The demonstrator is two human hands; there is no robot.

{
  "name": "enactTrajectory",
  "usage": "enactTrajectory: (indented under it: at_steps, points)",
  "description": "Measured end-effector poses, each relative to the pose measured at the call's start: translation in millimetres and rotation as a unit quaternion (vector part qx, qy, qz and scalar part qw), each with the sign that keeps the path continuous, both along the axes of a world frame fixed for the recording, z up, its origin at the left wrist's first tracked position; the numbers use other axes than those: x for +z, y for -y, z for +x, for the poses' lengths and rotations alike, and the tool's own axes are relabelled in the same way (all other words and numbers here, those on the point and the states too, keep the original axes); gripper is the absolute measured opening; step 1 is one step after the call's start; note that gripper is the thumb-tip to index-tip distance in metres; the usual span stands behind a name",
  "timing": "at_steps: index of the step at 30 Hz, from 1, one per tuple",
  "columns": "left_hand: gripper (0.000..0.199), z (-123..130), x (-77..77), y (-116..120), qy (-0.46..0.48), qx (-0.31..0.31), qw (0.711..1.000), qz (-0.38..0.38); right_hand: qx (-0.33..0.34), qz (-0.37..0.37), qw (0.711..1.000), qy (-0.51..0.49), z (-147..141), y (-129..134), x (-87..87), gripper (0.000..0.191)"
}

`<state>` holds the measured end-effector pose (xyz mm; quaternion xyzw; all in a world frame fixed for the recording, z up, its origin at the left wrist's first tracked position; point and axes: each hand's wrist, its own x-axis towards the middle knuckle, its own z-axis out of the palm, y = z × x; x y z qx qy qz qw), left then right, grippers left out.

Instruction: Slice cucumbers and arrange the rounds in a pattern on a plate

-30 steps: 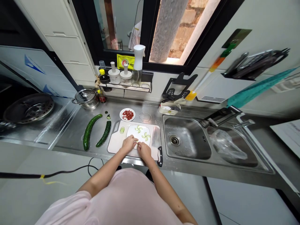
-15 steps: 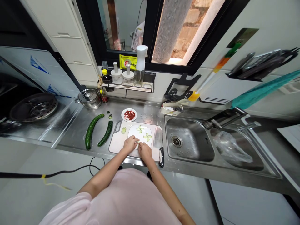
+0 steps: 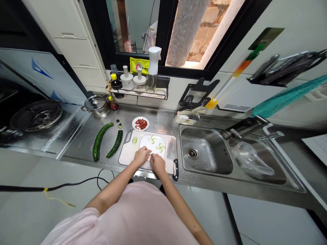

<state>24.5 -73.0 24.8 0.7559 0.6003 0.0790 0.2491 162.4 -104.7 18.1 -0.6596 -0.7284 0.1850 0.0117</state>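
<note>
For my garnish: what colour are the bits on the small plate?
Red bits, clearest in the head view.

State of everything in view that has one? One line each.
left hand: resting on plate's near edge
right hand: fingers at plate's near edge, beside a slice
plate: on cutting board
cucumber slices: fanned in small pinwheels on plate
cutting board: flat on counter
knife: lying along board's right edge
pot: lid on
plastic bag: lying in right sink basin
</note>
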Motion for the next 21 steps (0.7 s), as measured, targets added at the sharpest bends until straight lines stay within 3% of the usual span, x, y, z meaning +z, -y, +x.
enactTrajectory:
  at_steps: [11,21]
  points:
    - [0.031,-5.2,-6.7,0.7,0.028,0.002,0.999,0.021,0.018,-0.005,0.997,-0.074,16.4,-2.7,2.0,0.028]
    - [0.028,-6.9,-16.3,-1.1,0.015,-0.022,0.998,0.053,0.035,-0.005,0.998,-0.055,15.7,-4.4,1.7,0.028]
